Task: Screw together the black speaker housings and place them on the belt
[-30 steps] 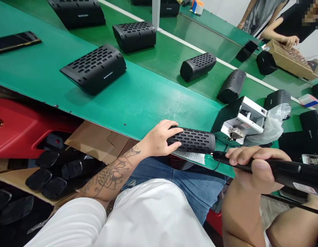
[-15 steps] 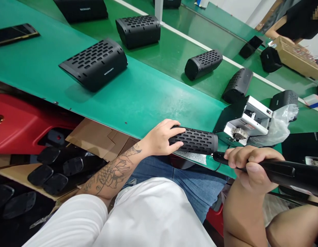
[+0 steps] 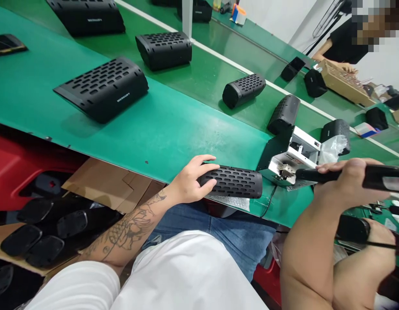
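My left hand (image 3: 193, 181) grips the left end of a black speaker housing (image 3: 236, 181) with rows of slots, which lies at the near edge of the green bench over some bubble wrap (image 3: 233, 202). In my right hand (image 3: 346, 183) is a black electric screwdriver (image 3: 377, 175), held level with its tip pointing left. That tip is at the metal pickup of a small black and white screw feeder (image 3: 301, 148); whether a screw is on it cannot be made out.
Several more black speakers, such as one marked MERKURY (image 3: 105, 88), stand along the bench. A phone (image 3: 7, 44) lies far left. Below the edge, a carton (image 3: 12, 241) holds several dark housings. Another person's arm (image 3: 364, 234) is close at right, and a co-worker sits across beside a cardboard tray (image 3: 344, 84).
The screwdriver tip has left the right end of the speaker and moved right and up to the screw feeder. My left hand stays on the speaker. The view has shifted slightly.
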A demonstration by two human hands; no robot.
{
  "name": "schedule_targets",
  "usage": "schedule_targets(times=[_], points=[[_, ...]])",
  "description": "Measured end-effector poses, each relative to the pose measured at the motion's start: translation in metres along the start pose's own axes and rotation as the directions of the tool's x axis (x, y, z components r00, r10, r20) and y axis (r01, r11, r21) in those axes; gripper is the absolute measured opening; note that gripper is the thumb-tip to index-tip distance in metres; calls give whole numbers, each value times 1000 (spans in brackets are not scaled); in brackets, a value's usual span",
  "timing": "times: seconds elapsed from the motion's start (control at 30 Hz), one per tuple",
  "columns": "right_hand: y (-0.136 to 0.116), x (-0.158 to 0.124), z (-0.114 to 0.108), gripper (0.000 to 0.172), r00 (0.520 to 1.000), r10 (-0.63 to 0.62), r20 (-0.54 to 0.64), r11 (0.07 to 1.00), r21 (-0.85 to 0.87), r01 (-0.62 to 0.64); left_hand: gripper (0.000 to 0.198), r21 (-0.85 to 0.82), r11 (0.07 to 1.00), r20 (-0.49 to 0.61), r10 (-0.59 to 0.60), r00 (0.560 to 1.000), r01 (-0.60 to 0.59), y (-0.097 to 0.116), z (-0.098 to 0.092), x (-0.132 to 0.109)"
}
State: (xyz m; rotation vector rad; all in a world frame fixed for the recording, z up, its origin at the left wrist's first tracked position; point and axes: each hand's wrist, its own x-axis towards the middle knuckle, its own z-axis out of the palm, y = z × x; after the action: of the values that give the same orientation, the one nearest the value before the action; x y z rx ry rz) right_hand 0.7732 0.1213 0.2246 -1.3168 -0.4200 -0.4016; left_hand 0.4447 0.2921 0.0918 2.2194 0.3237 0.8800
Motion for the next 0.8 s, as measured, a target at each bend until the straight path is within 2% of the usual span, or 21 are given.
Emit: schedule_targets(times=[0.1,0.2,0.3,0.4,0.43,0.47,0.5,0.53,0.57,0.6,0.67,0.73,0.8], points=[[15,-1,2,44,997,40,65,999,-13,-39,47,-126,992,-71,-38,997,29,-10,3,-11],[15,-8,-4,46,989,66,135,998,-22,-63,68,-207,978,-61,-35,998,21,-24,6,-24],[2,-15,-8,49,984,54,167,999,-13,-53,97,-204,979,5,20,1000,-18,-37,10,-35],[-24,-22,-16,44,969,-21,245,996,84,1,126,-183,982,63,58,996,-46,-43,14,-41],[-35,-26,-20,44,940,-57,338,990,142,9,131,-178,983,76,56,996,-41,-44,14,-43],[-47,-32,-24,43,881,-92,463,979,203,-4,133,-175,984,84,49,995,-34,-44,14,-43],[-60,-39,-28,40,784,-119,609,966,255,-51,133,-172,985,94,40,995,-23,-43,14,-44],[-72,-49,-31,36,662,-130,739,952,279,-124,132,-170,985,108,29,994,-10,-43,14,-44],[-84,-60,-33,30,563,-144,814,939,292,-182,131,-170,986,119,21,993,0,-42,13,-44],[-93,-73,-34,29,548,-142,824,925,308,-223,131,-173,985,129,15,992,7,-42,13,-43],[-106,-98,-29,27,571,-96,816,929,279,-242,130,-185,982,145,7,989,21,-42,12,-43],[-108,-118,-19,24,547,-79,833,933,255,-254,129,-197,980,152,-5,988,35,-43,12,-42],[-102,-128,-6,21,504,-99,858,930,259,-259,129,-206,978,152,-10,988,42,-44,13,-42]])
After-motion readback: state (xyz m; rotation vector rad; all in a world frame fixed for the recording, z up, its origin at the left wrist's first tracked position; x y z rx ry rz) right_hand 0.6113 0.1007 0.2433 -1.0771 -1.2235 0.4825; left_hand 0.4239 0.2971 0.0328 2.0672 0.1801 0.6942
